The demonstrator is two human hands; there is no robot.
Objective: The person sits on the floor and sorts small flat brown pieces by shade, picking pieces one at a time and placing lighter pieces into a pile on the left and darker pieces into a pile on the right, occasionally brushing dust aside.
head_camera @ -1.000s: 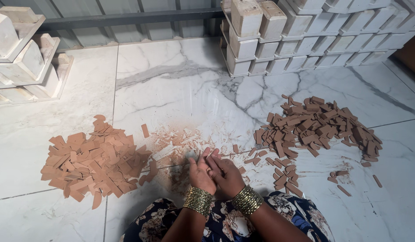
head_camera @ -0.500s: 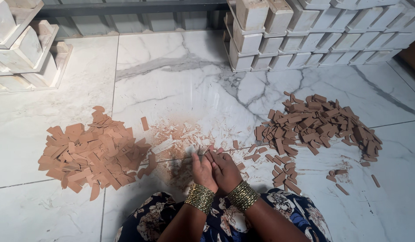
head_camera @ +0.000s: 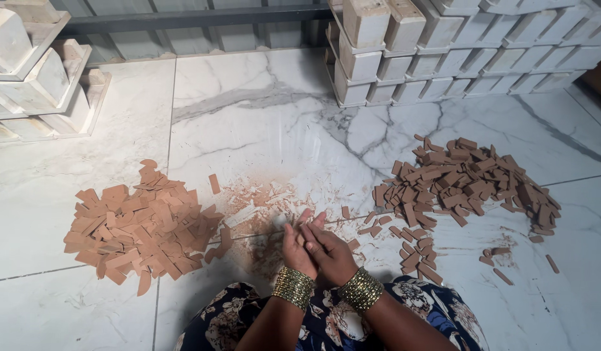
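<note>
We are holding our left hand (head_camera: 296, 247) and right hand (head_camera: 331, 252) pressed together low in front of us, fingers pointing forward and slightly spread at the tips. Both forearms are angling inward from below, wrists nearly touching, each wearing a stack of gold bangles.

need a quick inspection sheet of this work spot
surface: white marble floor, brown dust near the hands
job's things: flat brown pieces heaped at left; narrower brown pieces heaped at right
clutter: stray bits at right
grippers: left hand and right hand pressed together, anything held is hidden
cables: nothing seen
surroundings: stacked pale blocks at back right, pale moulds at back left
</note>
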